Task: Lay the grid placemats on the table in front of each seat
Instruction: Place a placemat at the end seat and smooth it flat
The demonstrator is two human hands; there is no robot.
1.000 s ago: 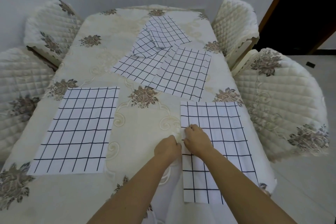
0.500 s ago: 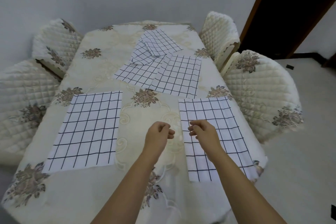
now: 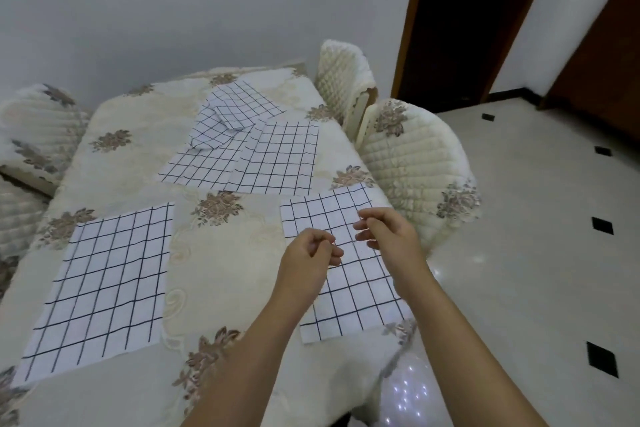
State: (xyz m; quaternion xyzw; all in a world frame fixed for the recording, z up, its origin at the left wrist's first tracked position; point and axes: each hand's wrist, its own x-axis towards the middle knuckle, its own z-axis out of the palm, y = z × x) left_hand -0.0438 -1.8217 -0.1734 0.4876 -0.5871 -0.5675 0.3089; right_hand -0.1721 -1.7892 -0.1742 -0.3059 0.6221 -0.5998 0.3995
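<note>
The right placemat (image 3: pixel 325 215) lies flat on the near right part of the table (image 3: pixel 138 163), in front of the near right chair (image 3: pixel 412 163). Its right edge runs close along the table's right edge, and its near right corner comes almost to the place where the cloth hangs down. The left placemat (image 3: pixel 104 288) lies flat on the near left part, and its near left corner reaches almost to the table's edge. Between these two mats is a wide bare strip of cream tablecloth with a flower pattern. Both forearms come in from the near side, side by side. The left hand (image 3: pixel 308 253) and the right hand (image 3: pixel 388 232) are held over the right placemat, close to each other but apart. The fingers of both hands are loosely curled, with the thumbs near the fingertips, and they hold nothing. Further away, in the middle of the table, is a pile of placemats (image 3: pixel 277 156). They overlap each other, and the upper ones are folded and crumpled. The near edge of the pile is just beyond the far edge of the right placemat. A far right chair (image 3: pixel 343 73) stands behind the near one, and the left chairs (image 3: pixel 34 128) stand close against the table's left side. At the right is a pale tiled floor (image 3: pixel 536 218) and a dark doorway (image 3: pixel 460 10).
</note>
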